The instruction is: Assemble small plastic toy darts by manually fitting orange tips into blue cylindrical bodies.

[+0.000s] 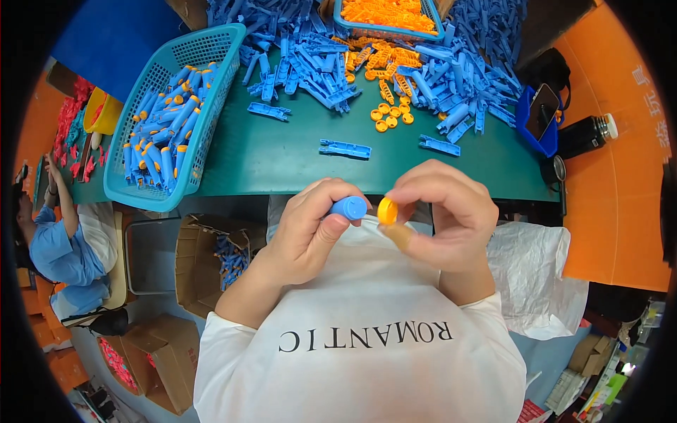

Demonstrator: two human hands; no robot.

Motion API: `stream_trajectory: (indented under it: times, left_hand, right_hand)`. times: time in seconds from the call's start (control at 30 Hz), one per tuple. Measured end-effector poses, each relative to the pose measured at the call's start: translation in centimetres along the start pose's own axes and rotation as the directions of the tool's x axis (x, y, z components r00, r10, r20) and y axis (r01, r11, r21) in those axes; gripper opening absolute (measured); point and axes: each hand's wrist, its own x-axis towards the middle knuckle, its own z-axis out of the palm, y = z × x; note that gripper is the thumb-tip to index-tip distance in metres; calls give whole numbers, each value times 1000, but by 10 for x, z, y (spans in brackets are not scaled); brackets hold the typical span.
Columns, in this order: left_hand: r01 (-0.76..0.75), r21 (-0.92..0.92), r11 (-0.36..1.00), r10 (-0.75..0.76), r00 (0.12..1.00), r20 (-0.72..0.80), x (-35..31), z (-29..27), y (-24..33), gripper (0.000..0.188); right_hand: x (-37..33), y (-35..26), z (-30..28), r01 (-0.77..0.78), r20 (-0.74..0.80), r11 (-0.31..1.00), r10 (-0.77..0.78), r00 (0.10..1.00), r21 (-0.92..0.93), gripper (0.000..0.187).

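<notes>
And here's the blue plastic cylinder, round end turned rightward; just beside it, a gap between, the small round yellow-orange plastic cap, held on edge!

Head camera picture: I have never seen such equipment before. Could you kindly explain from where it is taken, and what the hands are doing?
There is no robot here. A person wears a wide fisheye camera on the head; it looks down, so straight edges bend near the rim.

The two bare hands are the person's own. The left hand holds a blue tube; the right hand pinches a yellow-orange cap beside it, with a gap between the two pieces.

On the green table lie a heap of long blue parts, some orange parts and loose round caps. At left, a basket holds blue tubes with orange ends.
</notes>
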Motion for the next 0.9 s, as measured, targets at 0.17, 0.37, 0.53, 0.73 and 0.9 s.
stream_trajectory:
  times: [0.17, 0.37, 0.53, 0.73, 0.9]
  left_hand:
    - [-163, 157, 974, 155, 986, 63, 5, -1, 5, 30]
    - [-191, 118, 974, 182, 979, 88, 9, -6, 2, 35]
    - [-185, 97, 978, 180, 982, 56, 10, -6, 2, 42]
    - [-112, 194, 975, 106, 993, 44, 16, -4, 11, 36]
    - [-116, 135, 984, 123, 992, -40, 13, 1, 2, 24]
  right_hand:
    - [3, -7, 6, -5, 112, 1000, 7, 994, -18, 31]
    - [8, -13, 8, -7, 163, 997, 20, 986, -80, 31]
    - [7, -17, 10, 12, 187, 989, 16, 982, -147, 29]
    - [8, -14, 18, 176, 219, 963, -131, 967, -203, 29]
    - [7, -14, 22, 199, 236, 958, -148, 961, -209, 29]
